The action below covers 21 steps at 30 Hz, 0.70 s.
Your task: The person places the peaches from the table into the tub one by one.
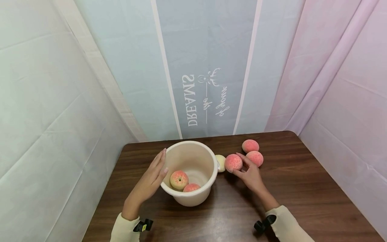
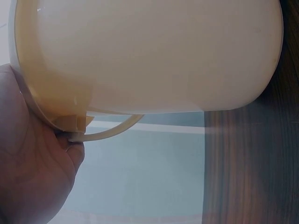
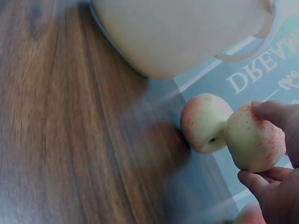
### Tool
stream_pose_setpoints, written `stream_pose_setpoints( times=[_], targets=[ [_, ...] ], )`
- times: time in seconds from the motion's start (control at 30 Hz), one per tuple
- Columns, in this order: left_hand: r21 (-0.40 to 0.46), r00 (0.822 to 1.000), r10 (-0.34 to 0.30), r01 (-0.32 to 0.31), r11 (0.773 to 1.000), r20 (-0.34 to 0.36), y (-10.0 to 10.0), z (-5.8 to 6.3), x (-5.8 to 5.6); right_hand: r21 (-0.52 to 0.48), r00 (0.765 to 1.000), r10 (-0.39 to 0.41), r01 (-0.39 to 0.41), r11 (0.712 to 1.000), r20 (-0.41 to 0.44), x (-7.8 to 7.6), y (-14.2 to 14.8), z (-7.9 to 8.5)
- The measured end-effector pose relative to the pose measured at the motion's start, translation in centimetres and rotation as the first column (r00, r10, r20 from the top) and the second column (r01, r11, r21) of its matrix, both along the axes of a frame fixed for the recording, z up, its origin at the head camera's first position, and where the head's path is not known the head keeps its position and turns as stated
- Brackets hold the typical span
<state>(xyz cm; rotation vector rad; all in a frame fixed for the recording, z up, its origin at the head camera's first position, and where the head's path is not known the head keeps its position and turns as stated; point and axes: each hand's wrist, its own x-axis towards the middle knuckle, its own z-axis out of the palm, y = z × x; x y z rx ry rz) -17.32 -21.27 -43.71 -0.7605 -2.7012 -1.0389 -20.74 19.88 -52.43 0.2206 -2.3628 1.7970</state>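
Note:
A cream plastic bucket (image 1: pixel 191 199) stands upright on the table, with two pink-and-yellow peaches (image 1: pixel 179 179) visible inside. My left hand (image 1: pixel 150 178) rests against the bucket's left rim, fingers fairly straight; in the left wrist view its fingertips are beside the handle (image 2: pixel 110 134). Right of the bucket, my right hand (image 1: pixel 249 173) pinches a peach (image 1: pixel 233 162) between thumb and fingers. The right wrist view shows this held peach (image 3: pixel 254 140) close to a paler peach (image 3: pixel 205 122), which lies by the bucket and is partly hidden in the head view.
Two more pink peaches, a far one (image 1: pixel 250 146) and a nearer one (image 1: pixel 255 158), lie at the back right, just past my right hand. The dark wooden table (image 1: pixel 290 188) ends at a printed curtain (image 1: pixel 208 50) behind, with pale cloth walls on both sides.

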Motion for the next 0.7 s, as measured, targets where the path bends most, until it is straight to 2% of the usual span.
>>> stream_pose_setpoints(
  times=[0.33, 0.7],
  targets=[
    [0.003, 1.000, 0.004, -0.004, 1.000, 0.005, 0.0, 0.1, 0.1, -0.016, 1.000, 0.017, -0.018, 1.000, -0.017, 0.2, -0.6, 1.8],
    [0.002, 1.000, 0.003, -0.003, 1.000, -0.001, -0.1, 0.1, 0.0, -0.078, 0.999, 0.050, -0.051, 0.996, -0.011, 0.8, -1.5, 4.9]
  ],
)
